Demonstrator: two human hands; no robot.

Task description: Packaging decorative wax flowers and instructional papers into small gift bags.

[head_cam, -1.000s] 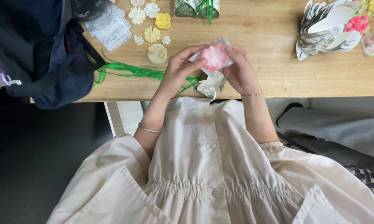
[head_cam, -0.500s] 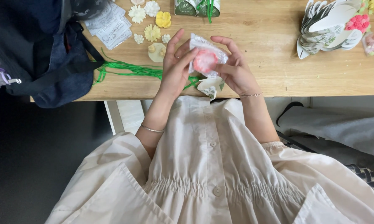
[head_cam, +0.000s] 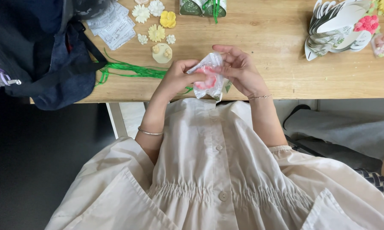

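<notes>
Both of my hands hold a small clear plastic bag [head_cam: 209, 79] with a pink flower-shaped piece inside, just above the near edge of the wooden table [head_cam: 268, 47]. My left hand [head_cam: 175, 79] pinches the bag's left side with closed fingers. My right hand [head_cam: 239, 70] grips its top and right side, fingers curled over it. A white folded paper piece lies under the bag, mostly hidden.
Green strings [head_cam: 132, 71] trail left of my hands. White and yellow small flowers [head_cam: 155, 21] and a round pale disc [head_cam: 162, 54] lie beyond. A dark bag [head_cam: 42, 55] covers the left end. A stack of white petal-shaped cards [head_cam: 337, 27] sits far right.
The bag has come down from upright in front of my open left fingers to lower near the table edge. My left fingers have closed on it; the flower looks turned sideways.
</notes>
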